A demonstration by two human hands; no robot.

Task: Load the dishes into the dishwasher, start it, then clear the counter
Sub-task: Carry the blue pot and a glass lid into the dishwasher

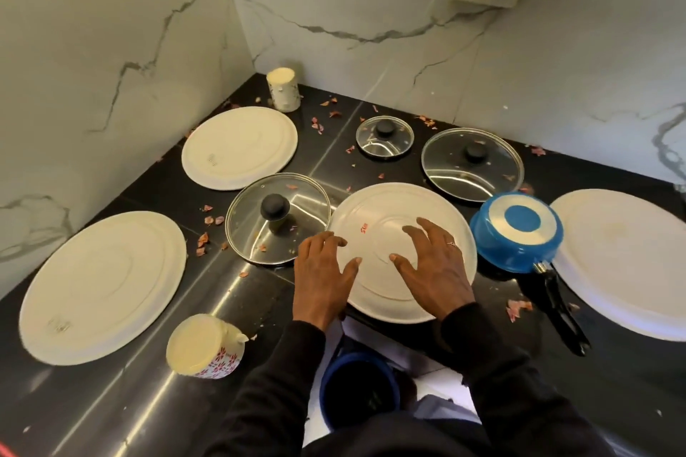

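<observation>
An upturned white plate [386,211] lies at the counter's front edge, in the middle. My left hand [322,280] rests on its left rim and my right hand [432,265] lies flat on its right half, fingers spread on both. Three more upturned white plates lie around: front left [102,287], back left [239,146], far right [627,262]. Three glass lids with black knobs sit on the counter: near left [276,219], small back one [385,136], back right [472,163]. A blue saucepan [518,232] lies upside down to the right, its black handle toward me.
Two upturned cups stand on the black counter [111,401]: a red-patterned one [206,347] front left and a white one [283,88] in the back corner. Pink peel scraps are scattered about. A blue bucket [358,388] sits below the counter edge. Marble walls close the left and back.
</observation>
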